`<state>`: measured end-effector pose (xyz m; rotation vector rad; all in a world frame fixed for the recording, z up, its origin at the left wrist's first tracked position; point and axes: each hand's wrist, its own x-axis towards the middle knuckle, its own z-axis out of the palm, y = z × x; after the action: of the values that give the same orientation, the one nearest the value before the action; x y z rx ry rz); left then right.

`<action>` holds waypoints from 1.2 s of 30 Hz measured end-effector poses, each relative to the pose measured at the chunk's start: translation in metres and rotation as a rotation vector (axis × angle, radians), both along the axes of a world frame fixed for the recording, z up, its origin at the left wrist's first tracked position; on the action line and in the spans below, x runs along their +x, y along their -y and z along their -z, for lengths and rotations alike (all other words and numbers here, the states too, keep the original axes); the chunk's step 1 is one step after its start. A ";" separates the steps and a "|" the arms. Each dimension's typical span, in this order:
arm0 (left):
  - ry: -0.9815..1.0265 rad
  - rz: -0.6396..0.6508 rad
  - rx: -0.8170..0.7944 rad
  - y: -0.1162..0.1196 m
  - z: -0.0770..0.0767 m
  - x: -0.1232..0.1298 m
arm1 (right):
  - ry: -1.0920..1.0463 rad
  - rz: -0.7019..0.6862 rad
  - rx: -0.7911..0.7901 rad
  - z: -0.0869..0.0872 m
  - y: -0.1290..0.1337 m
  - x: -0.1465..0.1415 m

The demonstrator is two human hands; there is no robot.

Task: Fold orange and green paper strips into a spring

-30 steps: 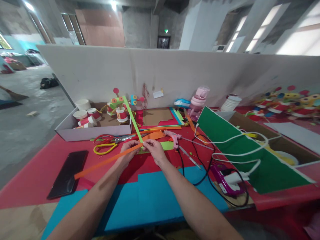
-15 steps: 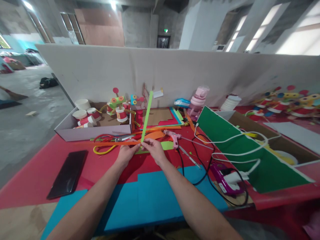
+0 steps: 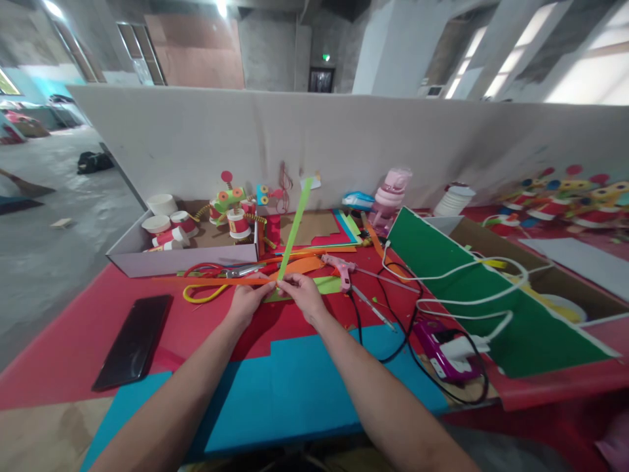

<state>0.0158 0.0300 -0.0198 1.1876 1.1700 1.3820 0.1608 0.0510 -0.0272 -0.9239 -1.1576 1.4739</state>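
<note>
An orange paper strip [image 3: 201, 282] stretches across the scissors [image 3: 240, 271] to the left hand [image 3: 249, 299], pinching its right end; a green paper strip [image 3: 295, 229] slants up, its base pinched by the right hand [image 3: 304, 297], near a pink glue gun [image 3: 341, 267].

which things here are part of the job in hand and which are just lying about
Likely job: green strip and orange strip, held between left hand and right hand; perhaps the untouched glue gun, yellow-handled scissors.

Seemingly lying about: phone, blue packet.

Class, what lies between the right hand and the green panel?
The head view shows green paper, a pink glue gun, thin rod, pen-like tool and black cables between the right hand and panel.
</note>
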 end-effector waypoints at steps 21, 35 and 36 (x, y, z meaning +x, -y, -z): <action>0.115 -0.028 0.011 -0.003 -0.003 0.002 | 0.045 0.058 0.040 -0.006 -0.003 0.010; -0.034 0.066 -0.008 -0.002 -0.002 0.002 | -0.031 0.003 0.019 -0.008 0.001 0.006; -0.041 0.066 -0.010 -0.002 -0.001 0.002 | -0.035 0.001 0.022 -0.008 0.002 0.005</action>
<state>0.0176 0.0325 -0.0189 1.2419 1.1554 1.3062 0.1661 0.0495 -0.0189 -0.8804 -1.1449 1.4681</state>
